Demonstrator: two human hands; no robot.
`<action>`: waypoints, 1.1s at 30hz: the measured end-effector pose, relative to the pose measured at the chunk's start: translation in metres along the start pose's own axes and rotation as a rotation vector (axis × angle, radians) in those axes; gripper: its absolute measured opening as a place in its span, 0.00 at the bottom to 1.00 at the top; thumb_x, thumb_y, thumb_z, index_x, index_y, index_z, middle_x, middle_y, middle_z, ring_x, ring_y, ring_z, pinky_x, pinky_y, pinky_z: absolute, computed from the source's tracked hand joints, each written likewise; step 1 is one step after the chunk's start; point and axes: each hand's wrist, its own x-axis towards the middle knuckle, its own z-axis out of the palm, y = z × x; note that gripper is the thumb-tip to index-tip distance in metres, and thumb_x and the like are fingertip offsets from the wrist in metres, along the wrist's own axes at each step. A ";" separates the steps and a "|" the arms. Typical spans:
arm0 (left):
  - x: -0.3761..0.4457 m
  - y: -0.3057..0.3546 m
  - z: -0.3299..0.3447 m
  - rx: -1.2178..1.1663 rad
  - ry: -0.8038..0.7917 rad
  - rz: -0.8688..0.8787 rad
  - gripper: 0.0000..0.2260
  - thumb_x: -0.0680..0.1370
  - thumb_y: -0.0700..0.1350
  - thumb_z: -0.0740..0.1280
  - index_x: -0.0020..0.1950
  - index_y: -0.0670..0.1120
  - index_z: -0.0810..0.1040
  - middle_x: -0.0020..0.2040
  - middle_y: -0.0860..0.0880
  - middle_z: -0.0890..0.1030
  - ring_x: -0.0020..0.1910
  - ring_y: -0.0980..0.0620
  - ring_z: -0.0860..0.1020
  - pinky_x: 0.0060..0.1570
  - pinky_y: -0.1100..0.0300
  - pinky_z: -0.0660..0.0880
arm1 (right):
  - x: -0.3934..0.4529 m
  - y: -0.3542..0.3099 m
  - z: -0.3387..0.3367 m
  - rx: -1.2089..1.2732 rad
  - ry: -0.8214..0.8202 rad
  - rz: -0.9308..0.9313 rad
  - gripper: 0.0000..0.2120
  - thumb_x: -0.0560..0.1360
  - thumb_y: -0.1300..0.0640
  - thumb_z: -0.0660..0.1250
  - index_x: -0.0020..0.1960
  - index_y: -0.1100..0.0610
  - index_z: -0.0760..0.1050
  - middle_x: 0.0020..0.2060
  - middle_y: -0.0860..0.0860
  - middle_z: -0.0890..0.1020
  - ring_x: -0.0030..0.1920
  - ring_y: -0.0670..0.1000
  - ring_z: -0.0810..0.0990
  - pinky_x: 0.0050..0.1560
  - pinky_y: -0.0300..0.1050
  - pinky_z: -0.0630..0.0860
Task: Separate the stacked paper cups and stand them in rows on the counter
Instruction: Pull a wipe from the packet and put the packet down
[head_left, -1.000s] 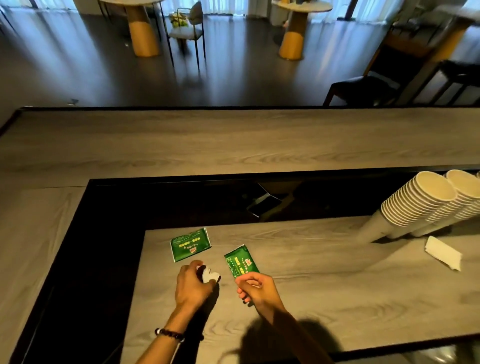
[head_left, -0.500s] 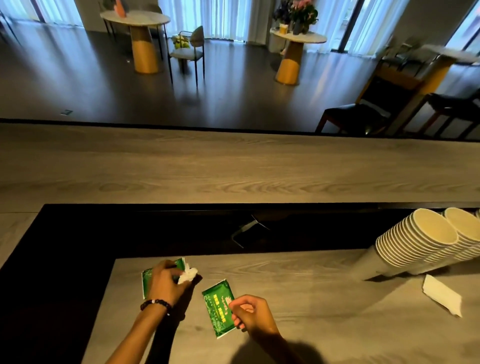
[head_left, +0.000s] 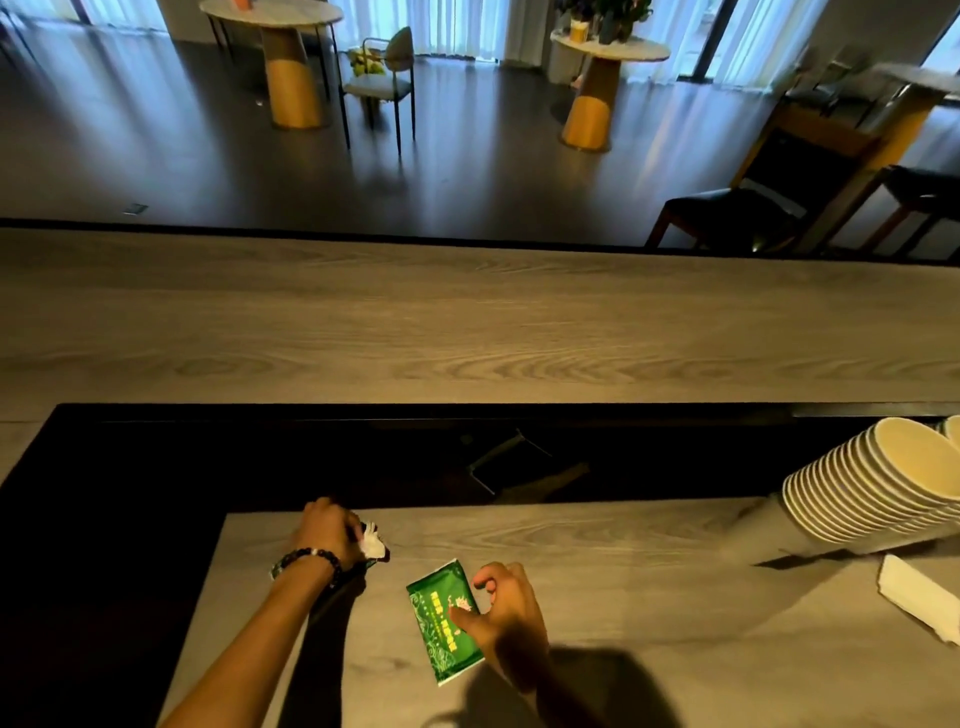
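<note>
Stacks of cream paper cups lie tilted on their sides at the right end of the lower counter, far from both hands. My left hand is at the counter's back left corner, closed around a crumpled white tissue. It covers a green packet of which only a corner shows by my wrist. My right hand grips the right edge of a second green packet, thumb on top, with the packet flat on the counter.
A folded white napkin lies below the cup stacks at the right edge. A raised wooden bar top runs across behind a dark recess. Beyond it are round tables and chairs.
My left hand has carried the white tissue back and left onto the first green packet. My right hand has brought the second packet nearer to me. The view has tilted upward.
</note>
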 end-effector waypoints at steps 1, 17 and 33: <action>-0.003 0.002 0.001 -0.041 0.000 -0.013 0.06 0.69 0.46 0.80 0.43 0.52 0.86 0.58 0.48 0.79 0.56 0.47 0.78 0.59 0.56 0.77 | 0.001 -0.002 0.002 -0.002 0.002 0.009 0.20 0.64 0.40 0.73 0.50 0.47 0.72 0.48 0.44 0.72 0.48 0.44 0.75 0.50 0.42 0.76; -0.087 0.029 -0.013 -1.060 0.008 -0.193 0.14 0.62 0.27 0.80 0.35 0.42 0.80 0.32 0.52 0.83 0.32 0.52 0.78 0.29 0.69 0.75 | 0.025 -0.012 0.042 -0.162 -0.068 0.203 0.25 0.64 0.55 0.79 0.53 0.48 0.68 0.47 0.49 0.81 0.47 0.51 0.82 0.51 0.49 0.81; -0.099 0.074 -0.025 -1.427 0.102 -0.412 0.14 0.63 0.29 0.79 0.46 0.38 0.82 0.35 0.45 0.86 0.30 0.54 0.83 0.32 0.64 0.79 | 0.081 -0.035 -0.057 0.713 -0.338 0.368 0.21 0.68 0.44 0.77 0.49 0.62 0.81 0.35 0.56 0.82 0.31 0.50 0.79 0.30 0.41 0.78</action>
